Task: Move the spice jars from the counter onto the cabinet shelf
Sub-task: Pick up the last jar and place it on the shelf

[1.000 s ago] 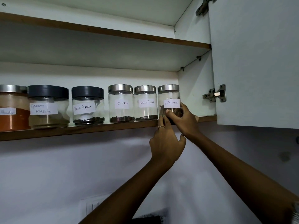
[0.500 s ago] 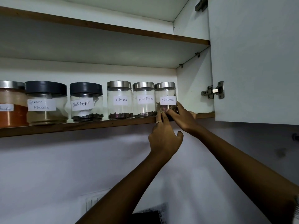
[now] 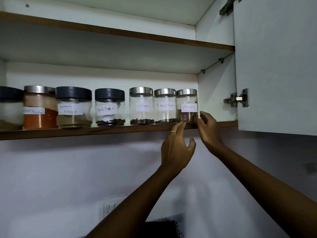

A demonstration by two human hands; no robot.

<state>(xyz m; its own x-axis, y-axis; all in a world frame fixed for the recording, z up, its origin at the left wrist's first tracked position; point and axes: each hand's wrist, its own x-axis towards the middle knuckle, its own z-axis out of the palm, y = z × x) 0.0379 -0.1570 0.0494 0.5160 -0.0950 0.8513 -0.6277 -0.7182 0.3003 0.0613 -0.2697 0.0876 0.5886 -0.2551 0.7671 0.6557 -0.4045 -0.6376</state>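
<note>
wall (image 3: 51,177) – pale lilac, dim | cabinet door (image 3: 277,66) – white, open | switch plate (image 3: 109,206) – low on the wall

Cinnamon jar (image 3: 187,105) on shelf (image 3: 85,130); both hands open just beside.

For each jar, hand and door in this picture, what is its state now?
Cinnamon jar: upright on shelf, lidded, not held.
Cloves jar: upright, lidded, nearly empty.
Steel-lid pepper jar: upright, lidded, nearly empty.
Dark-lid pepper jar: upright, lidded, nearly empty.
Garam masala jar: upright, lidded.
Left hand: open, below shelf edge.
Right hand: open, beside cinnamon jar.
Cabinet door: open.
</note>
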